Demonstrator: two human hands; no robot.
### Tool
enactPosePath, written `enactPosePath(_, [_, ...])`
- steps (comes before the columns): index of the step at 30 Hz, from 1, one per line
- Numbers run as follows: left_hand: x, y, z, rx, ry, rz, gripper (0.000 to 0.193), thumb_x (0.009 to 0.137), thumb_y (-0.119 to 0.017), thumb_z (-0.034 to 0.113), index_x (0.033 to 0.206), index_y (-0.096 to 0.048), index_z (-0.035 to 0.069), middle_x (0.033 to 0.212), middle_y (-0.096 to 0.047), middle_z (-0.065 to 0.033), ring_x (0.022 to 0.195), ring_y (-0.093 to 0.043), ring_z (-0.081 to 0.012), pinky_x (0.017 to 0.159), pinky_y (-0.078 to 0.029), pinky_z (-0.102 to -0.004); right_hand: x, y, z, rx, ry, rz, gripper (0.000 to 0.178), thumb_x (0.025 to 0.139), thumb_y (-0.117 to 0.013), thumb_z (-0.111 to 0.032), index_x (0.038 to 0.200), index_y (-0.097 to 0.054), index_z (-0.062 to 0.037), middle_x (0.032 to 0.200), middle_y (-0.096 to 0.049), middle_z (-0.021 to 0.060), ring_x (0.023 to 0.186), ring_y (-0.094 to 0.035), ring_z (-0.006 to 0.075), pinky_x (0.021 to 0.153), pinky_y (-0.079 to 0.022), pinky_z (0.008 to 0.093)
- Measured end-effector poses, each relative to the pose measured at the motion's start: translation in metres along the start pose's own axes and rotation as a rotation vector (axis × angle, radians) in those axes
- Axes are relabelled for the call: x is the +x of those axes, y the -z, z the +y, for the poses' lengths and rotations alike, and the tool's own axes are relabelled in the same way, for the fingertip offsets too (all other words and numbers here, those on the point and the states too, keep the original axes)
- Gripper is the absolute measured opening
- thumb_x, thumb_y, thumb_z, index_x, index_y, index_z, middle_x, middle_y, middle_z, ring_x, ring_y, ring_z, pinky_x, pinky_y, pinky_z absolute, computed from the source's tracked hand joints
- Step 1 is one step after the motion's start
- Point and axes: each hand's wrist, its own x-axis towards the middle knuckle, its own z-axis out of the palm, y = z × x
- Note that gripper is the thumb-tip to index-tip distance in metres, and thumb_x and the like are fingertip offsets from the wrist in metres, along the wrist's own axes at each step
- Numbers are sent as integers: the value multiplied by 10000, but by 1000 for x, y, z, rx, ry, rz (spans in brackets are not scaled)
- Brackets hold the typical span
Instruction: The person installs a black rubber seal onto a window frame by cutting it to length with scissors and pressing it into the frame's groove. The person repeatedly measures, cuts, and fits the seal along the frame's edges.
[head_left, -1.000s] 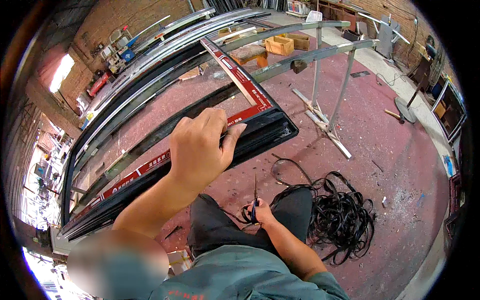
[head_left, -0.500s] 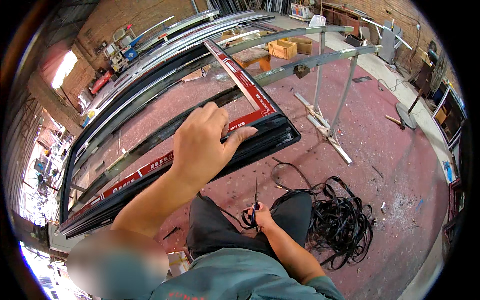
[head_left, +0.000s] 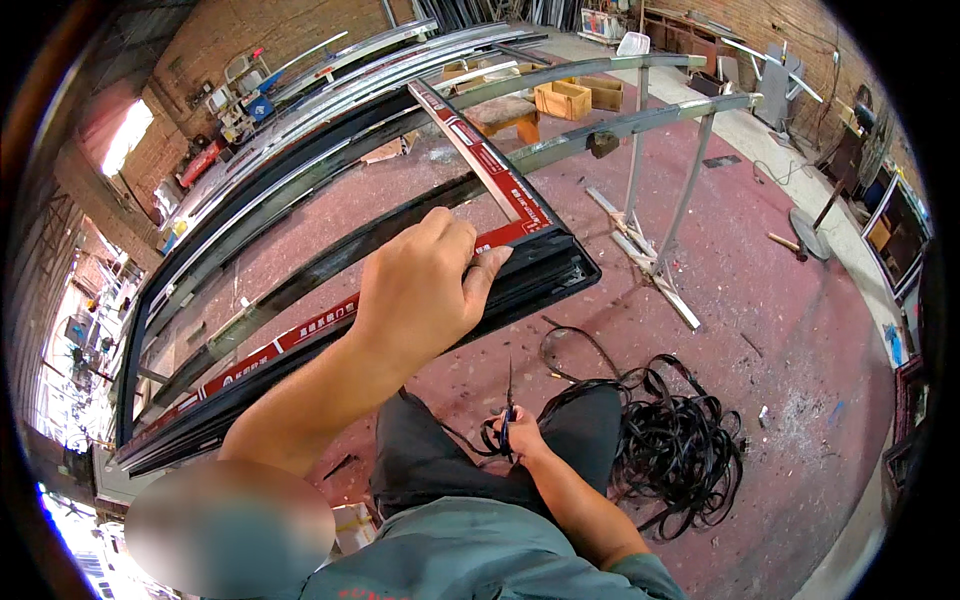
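A rectangular black window frame (head_left: 535, 278) with red-and-white protective film along its bars lies tilted in front of me. My left hand (head_left: 422, 285) is closed over its near bar close to the right corner, thumb pressed along the black outer edge; what lies under the fingers is hidden. Low between my knees, my right hand (head_left: 524, 437) grips a pair of scissors (head_left: 510, 398), their dark blades pointing up. A black rubber strip (head_left: 462, 437) runs beside that hand toward the frame. More of the strip lies in a tangled heap (head_left: 685, 450) on the floor to my right.
Long metal rails (head_left: 640, 120) on thin legs support the frame and stretch off to the right. Wooden strips (head_left: 650, 265) lie by the legs. Wooden boxes (head_left: 563, 100) stand beyond. A hammer (head_left: 785, 243) lies at right, near a round metal base (head_left: 812, 232).
My left hand has slid a little to the right along the near bar, its thumb drawing closer to the fingers. The right hand with the scissors stays almost where it was.
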Motion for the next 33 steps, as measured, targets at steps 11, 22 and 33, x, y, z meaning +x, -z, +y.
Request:
enactPosePath(11, [10,11,-6,-47,91,-174,681,748,-792,602,697,-523,-22,753,-530,-140,661,-562,-330,614,-445,-420,2,1,1,-6,-11,0,213,786,-705,35,921,-545,-6,968,-703,179,651,-647,199,575,-533,311])
enactPosePath(22, [9,9,-9,-302,70,-177,464,951,-655,430,925,-670,-33,914,-574,-145,787,-599,-335,715,-481,-385,-5,1,-5,-45,-15,12,193,811,-713,-11,968,-601,-3,856,-691,106,655,-652,180,574,-526,305])
enactPosePath(33, [8,21,-6,-764,295,-87,298,1082,-474,240,1078,-609,-26,761,-551,-108,702,-464,-154,680,-426,-338,20,12,34,9,35,-37,164,853,-634,81,981,-597,-15,881,-709,102,684,-658,151,555,-518,285])
